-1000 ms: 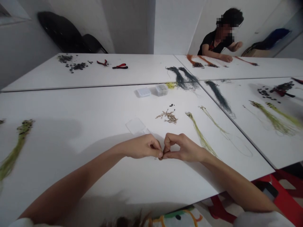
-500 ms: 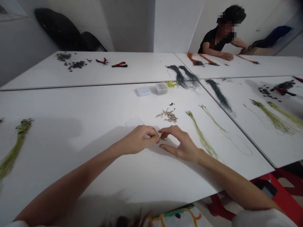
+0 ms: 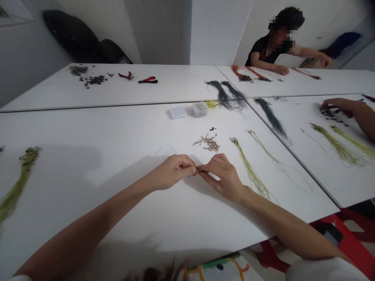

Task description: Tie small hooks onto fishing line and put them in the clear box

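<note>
Just above the table my left hand [image 3: 172, 171] pinches a tiny brass-coloured piece [image 3: 199, 170] between thumb and fingertips. My right hand [image 3: 225, 177] has its thumb and fingers closed on the same piece from the other side. Most of the piece is hidden by the fingertips, and its kind is too small to make out. Beyond the hands lies a loose pile of thin brass-coloured metal pieces [image 3: 208, 143], with several tiny black bits [image 3: 213, 128] behind it. To the right of my right hand is a bundle of yellow-green lines [image 3: 247, 166] with dark ends.
Two small clear plastic boxes [image 3: 177, 112] [image 3: 200, 109] stand farther back, near dark green line bundles [image 3: 219, 93]. Red-handled pliers [image 3: 149, 80] lie on the far table [image 3: 181, 84]. A co-worker [image 3: 271, 50] sits opposite; another person's hand [image 3: 341, 105] is at the right.
My right thumb and fingers, spread apart before, have closed on the small piece. Another person's hand has come in at the right, and the co-worker opposite has stretched an arm out sideways.
</note>
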`<move>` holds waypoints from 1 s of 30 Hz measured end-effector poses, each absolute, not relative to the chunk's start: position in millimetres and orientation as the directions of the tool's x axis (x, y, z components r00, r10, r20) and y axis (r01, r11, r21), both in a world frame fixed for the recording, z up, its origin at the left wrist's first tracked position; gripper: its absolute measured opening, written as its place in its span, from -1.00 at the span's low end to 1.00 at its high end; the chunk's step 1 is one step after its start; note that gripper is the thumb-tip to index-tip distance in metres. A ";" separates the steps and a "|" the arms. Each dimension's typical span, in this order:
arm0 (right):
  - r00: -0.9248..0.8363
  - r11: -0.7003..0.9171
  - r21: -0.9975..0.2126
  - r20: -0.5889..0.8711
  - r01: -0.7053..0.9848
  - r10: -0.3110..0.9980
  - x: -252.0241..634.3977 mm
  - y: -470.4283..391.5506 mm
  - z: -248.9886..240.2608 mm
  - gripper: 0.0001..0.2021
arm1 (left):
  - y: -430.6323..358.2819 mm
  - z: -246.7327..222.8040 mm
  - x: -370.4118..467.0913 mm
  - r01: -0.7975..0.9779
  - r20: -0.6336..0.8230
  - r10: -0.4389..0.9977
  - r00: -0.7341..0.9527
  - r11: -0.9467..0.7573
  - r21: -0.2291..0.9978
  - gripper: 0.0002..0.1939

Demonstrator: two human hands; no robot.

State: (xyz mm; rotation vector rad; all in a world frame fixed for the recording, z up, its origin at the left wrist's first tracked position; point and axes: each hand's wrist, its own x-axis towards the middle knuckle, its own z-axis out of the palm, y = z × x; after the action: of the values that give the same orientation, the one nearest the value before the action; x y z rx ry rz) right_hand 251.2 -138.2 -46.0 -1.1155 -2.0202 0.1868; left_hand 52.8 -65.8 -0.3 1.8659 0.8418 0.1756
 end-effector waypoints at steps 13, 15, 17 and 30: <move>-0.204 0.322 -0.852 0.258 0.413 0.944 247.9 -142.4 -39.6 -0.91 | -67.4 1.0 53.2 0.466 -0.250 0.629 0.736 -0.202 0.862 -0.69; -0.202 0.349 -0.823 0.287 0.448 0.936 247.6 -142.4 -41.1 -0.92 | -67.0 -0.3 53.1 0.458 -0.246 0.627 0.739 -0.201 0.866 -0.69; -0.201 0.400 -0.764 0.346 0.506 0.916 247.3 -142.6 -42.1 -0.92 | -66.7 -1.2 53.0 0.457 -0.245 0.628 0.738 -0.199 0.867 -0.70; -0.271 0.586 -0.526 0.557 0.617 0.785 249.8 -140.1 -47.6 -0.89 | -64.9 -3.0 52.2 0.469 -0.279 0.618 0.735 -0.167 0.867 -0.72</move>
State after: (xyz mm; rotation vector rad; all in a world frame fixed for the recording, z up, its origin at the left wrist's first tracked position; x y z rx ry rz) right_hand 249.8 -140.1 -47.6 -1.1163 -1.9911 0.2587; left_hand 52.2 -64.9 -3.0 1.8100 0.8508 0.1649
